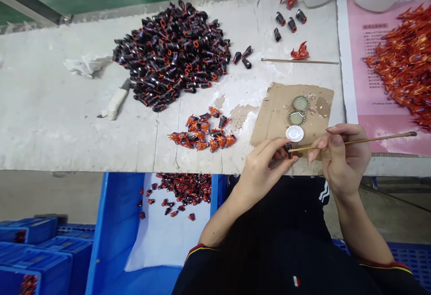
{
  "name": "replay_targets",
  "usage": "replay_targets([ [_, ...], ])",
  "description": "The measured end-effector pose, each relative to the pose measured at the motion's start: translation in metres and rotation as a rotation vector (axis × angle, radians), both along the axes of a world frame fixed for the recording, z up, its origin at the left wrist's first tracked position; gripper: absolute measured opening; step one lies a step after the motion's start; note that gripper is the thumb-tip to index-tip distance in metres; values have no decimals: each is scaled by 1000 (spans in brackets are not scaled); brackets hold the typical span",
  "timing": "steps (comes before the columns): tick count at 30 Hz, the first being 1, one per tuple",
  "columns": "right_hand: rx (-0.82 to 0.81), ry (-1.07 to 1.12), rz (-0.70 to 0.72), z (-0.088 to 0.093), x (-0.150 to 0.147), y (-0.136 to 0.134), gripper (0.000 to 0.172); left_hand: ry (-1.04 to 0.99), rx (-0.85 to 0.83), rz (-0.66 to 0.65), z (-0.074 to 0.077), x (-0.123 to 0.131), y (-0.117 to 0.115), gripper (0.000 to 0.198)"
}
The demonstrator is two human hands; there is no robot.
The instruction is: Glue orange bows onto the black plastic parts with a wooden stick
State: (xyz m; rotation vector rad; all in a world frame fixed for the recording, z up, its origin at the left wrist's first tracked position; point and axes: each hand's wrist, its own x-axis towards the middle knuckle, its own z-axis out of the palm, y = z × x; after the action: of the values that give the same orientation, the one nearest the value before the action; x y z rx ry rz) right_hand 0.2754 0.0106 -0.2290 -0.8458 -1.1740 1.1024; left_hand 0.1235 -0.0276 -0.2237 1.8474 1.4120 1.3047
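My left hand (264, 165) pinches a small black piece with an orange-red rim (288, 150) at the table's front edge. In my right hand (346, 156) is a thin wooden stick (377, 139), dark at its far end. The stick's left tip meets the black piece. Just beyond my fingers lie a white cap (294, 134) and two metal bottle caps (297, 118) with pale contents, on a piece of cardboard (272, 106). A cluster of orange and black pieces (202, 131) sits left of my left hand.
A large heap of black pieces (178, 52) covers the table's middle. Orange pieces (407, 61) are heaped on a pink sheet at the right. Another stick (299, 61) lies behind the cardboard. A white-wrapped blade (116, 102) rests left. A blue crate (114, 223) holds finished-looking pieces below.
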Motion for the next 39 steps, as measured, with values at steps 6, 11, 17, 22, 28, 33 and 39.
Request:
replay_targets([
  [6, -17, -38, 27, -2, 1, 0, 3, -21, 11, 10, -2, 0, 0, 30],
  [11, -5, -4, 22, -2, 0, 1, 4, -11, -15, 26, -1, 0, 0, 27],
  [17, -1, 3, 30, 0, 0, 0, 3, -8, -16, 32, 0, 0, 0, 28],
  [22, 23, -13, 42, 1, 1, -1, 4, 24, -19, 35, 0, -1, -1, 28],
  [28, 16, -28, 47, 0, 1, 0, 4, 29, -15, 51, -1, -1, -1, 29],
  [33, 8, -23, 47, -1, 1, 0, 6, 24, -4, 49, 0, -2, 0, 28],
  [39, 31, 25, -71, 0, 1, 3, 5, 35, -27, 52, -1, -3, 0, 28],
])
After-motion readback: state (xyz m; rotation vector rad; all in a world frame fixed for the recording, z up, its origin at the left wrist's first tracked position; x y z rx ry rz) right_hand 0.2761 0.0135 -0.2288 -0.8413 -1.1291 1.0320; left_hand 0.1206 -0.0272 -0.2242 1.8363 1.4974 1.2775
